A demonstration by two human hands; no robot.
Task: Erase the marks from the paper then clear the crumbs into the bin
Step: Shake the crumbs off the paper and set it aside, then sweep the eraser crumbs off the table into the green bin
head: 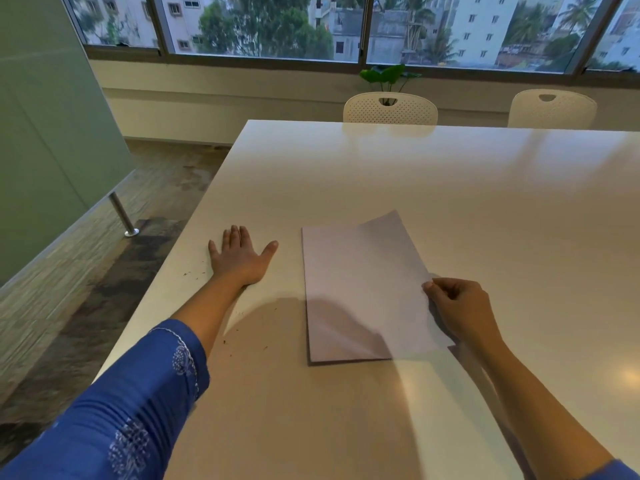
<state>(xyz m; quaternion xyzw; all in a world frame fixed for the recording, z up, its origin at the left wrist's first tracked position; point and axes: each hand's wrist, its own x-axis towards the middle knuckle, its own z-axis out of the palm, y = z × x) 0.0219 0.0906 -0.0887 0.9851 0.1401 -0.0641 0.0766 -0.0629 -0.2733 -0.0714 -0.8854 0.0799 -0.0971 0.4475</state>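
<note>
Paper (pixel 363 289), no readable writing, pinched by right hand (pixel 460 310).

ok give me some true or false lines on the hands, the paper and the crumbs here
1. The left hand lies flat on the table. True.
2. The right hand holds an eraser. False: it pinches the right edge of the paper.
3. Crumbs lie on the table to the left of the paper. True.
4. A bin stands on the table beside the paper. False: no bin is in view.
5. White chairs stand at the table's far side. True.
</note>
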